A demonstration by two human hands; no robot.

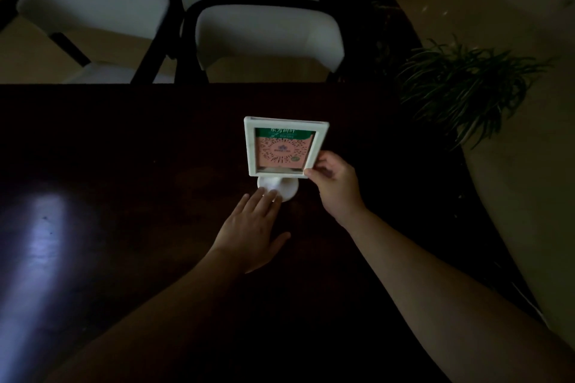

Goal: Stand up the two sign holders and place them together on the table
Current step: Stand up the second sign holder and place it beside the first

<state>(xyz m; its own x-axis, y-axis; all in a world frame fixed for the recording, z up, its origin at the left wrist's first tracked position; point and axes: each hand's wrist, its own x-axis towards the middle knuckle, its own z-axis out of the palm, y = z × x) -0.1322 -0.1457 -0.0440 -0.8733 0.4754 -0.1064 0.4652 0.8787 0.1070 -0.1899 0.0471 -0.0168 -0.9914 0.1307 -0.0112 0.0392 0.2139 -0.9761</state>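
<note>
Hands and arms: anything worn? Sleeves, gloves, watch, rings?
Nothing worn that shows. Left hand and right hand are bare, no gloves. Both forearms are bare to the frame edge, no sleeve in view. No watch or bracelet; the dim light makes rings hard to rule out.

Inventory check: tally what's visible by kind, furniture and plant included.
Sign holders: 1, upright sign holder, right hand on its frame, left hand at its base
Chairs: 4
Potted plants: 1, potted plant
Tables: 1, table
Total: 7
</note>
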